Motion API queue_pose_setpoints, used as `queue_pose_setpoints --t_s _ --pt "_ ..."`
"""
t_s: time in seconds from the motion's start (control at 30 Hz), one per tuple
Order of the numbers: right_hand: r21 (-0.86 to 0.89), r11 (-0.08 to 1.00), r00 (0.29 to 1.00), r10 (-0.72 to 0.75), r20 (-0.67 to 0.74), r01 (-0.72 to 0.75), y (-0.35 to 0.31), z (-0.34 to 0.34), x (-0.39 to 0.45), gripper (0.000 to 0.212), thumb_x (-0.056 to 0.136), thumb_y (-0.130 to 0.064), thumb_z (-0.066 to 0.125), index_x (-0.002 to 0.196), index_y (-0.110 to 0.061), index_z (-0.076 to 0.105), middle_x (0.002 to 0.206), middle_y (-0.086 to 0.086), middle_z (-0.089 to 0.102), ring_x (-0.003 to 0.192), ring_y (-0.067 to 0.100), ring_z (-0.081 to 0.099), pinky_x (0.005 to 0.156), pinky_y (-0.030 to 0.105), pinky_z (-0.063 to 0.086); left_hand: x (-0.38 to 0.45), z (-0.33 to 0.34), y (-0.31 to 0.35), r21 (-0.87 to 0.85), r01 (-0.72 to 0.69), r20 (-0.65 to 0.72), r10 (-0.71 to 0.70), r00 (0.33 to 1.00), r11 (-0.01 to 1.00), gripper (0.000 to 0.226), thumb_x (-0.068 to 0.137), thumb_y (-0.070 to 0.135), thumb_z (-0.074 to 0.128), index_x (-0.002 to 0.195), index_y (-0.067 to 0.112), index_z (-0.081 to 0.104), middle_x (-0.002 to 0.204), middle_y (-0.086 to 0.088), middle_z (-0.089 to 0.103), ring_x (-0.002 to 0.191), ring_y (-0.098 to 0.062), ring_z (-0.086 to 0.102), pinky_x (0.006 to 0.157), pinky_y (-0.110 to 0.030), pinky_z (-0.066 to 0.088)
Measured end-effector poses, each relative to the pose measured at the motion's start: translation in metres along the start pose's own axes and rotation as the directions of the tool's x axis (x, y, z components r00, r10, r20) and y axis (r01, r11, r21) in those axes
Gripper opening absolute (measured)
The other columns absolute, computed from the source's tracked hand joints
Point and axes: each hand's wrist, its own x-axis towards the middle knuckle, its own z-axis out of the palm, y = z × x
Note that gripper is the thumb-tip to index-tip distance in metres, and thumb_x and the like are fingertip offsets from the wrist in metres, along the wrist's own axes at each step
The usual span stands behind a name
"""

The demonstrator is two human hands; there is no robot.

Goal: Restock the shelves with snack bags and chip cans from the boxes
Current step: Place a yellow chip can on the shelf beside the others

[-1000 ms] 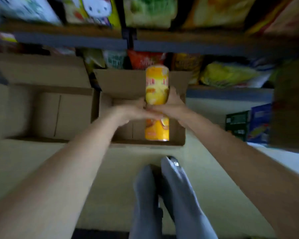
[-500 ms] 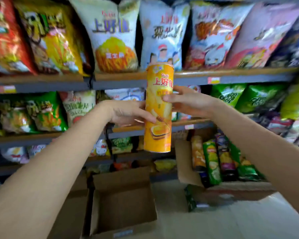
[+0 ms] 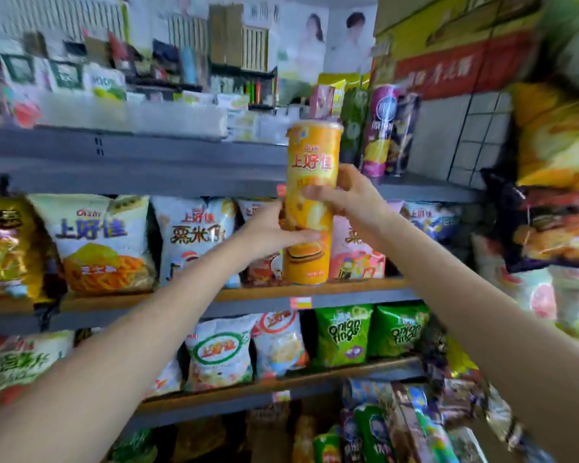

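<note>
Both hands, left [image 3: 268, 233] and right [image 3: 350, 203], have their fingers clamped round the upright yellow can [image 3: 311, 202], held in the air before the top shelf [image 3: 131, 162]; next, I judge, it must be lifted over the edge and stood beside the purple can [image 3: 380, 132].

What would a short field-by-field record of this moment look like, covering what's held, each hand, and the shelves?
held item: yellow chip can, upright
left hand: grips the can's lower half
right hand: grips the can's middle from the right
can position: raised in front of the top shelf, not yet set down
top shelf contents: purple chip can and a dark can beside it, at the right
shelf below: snack bags standing in a row
lower shelf: green onion ring bags
</note>
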Motion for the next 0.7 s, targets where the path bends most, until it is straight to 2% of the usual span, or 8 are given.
queue_pose_setpoints --t_s 0.1,0.17,0.27,0.33,0.4,0.53,0.63,0.7 --pt "0.023 0.998 0.998 -0.059 -0.016 0.060 -0.004 -0.054 0.032 0.083 0.054 -0.043 0.082 0.120 -0.001 0.053 0.116 0.017 0.064 0.108 0.033 0.062 0.091 0.049 0.051 0.049 0.020 0.029 0.031 -0.049 -0.093 0.051 0.994 0.998 0.055 0.068 0.025 0.083 0.115 0.019 0.054 0.111 0.002 0.063 0.099 -0.009 0.059 0.085 -0.020 0.047" --pt "0.034 0.999 0.999 -0.033 -0.009 0.033 -0.002 -0.081 0.048 0.080 0.059 -0.039 0.083 0.122 -0.001 0.051 0.119 0.015 0.063 0.106 0.028 0.062 0.090 0.042 0.051 0.076 0.028 0.043 0.052 -0.062 -0.164 0.070 0.984 0.997 0.057 0.071 0.022 0.080 0.121 0.016 0.053 0.113 0.002 0.062 0.101 -0.011 0.058 0.085 -0.022 0.046" --pt "-0.026 0.998 0.998 0.060 -0.023 -0.061 0.016 -0.114 0.073 0.052 0.082 -0.016 0.071 0.126 -0.001 0.047 0.118 0.012 0.055 0.090 0.019 0.059 0.076 0.029 0.051 0.116 0.030 0.054 0.101 -0.037 -0.291 0.065 0.955 0.994 0.059 0.071 0.025 0.080 0.123 0.015 0.054 0.113 0.001 0.060 0.102 -0.014 0.056 0.088 -0.027 0.044" --pt "-0.040 0.993 0.992 0.112 -0.065 -0.114 0.031 -0.134 0.092 0.046 0.084 -0.008 0.067 0.126 0.001 0.049 0.115 0.015 0.055 0.081 0.018 0.057 0.069 0.025 0.051 0.140 0.029 0.058 0.079 -0.017 -0.339 0.043 0.940 0.997 0.056 0.072 0.030 0.078 0.121 0.015 0.055 0.112 0.001 0.060 0.101 -0.013 0.055 0.085 -0.026 0.042" --pt "-0.037 0.988 0.984 0.144 -0.103 -0.149 0.038 -0.148 0.111 0.045 0.083 -0.009 0.069 0.123 0.000 0.052 0.114 0.018 0.059 0.081 0.022 0.061 0.071 0.026 0.053 0.162 0.029 0.061 0.016 -0.012 -0.348 0.017 0.937 1.000 0.052 0.074 0.033 0.076 0.119 0.016 0.057 0.113 0.002 0.061 0.099 -0.013 0.056 0.082 -0.026 0.042" --pt "-0.070 0.989 0.986 0.121 -0.112 -0.130 0.038 -0.154 0.145 0.043 0.082 -0.011 0.070 0.121 0.000 0.052 0.092 0.007 0.061 0.076 0.016 0.061 0.064 0.021 0.052 0.203 0.030 0.063 -0.079 -0.041 -0.336 0.012 0.942 0.996 0.052 0.075 0.030 0.077 0.120 0.018 0.053 0.112 0.004 0.060 0.097 -0.012 0.055 0.081 -0.027 0.042" --pt "-0.115 0.988 0.994 0.097 -0.057 -0.103 0.035 -0.147 0.165 0.048 0.082 -0.011 0.069 0.125 -0.001 0.051 0.104 0.007 0.059 0.093 0.018 0.058 0.077 0.028 0.049 0.236 0.034 0.056 0.015 -0.021 -0.327 0.025 0.945 1.000 0.059 0.073 0.030 0.079 0.121 0.016 0.048 0.115 0.001 0.057 0.103 -0.015 0.053 0.083 -0.029 0.041" --pt "-0.225 0.969 0.995 0.100 -0.018 -0.101 0.037 -0.142 0.180 0.049 0.082 -0.010 0.069 0.126 -0.002 0.050 0.104 0.003 0.058 0.092 0.014 0.057 0.072 0.023 0.048 0.258 0.038 0.046 0.082 0.010 -0.309 0.016 0.951 0.997 0.066 0.071 0.033 0.080 0.124 0.016 0.046 0.124 -0.002 0.056 0.112 -0.020 0.053 0.089 -0.032 0.043"
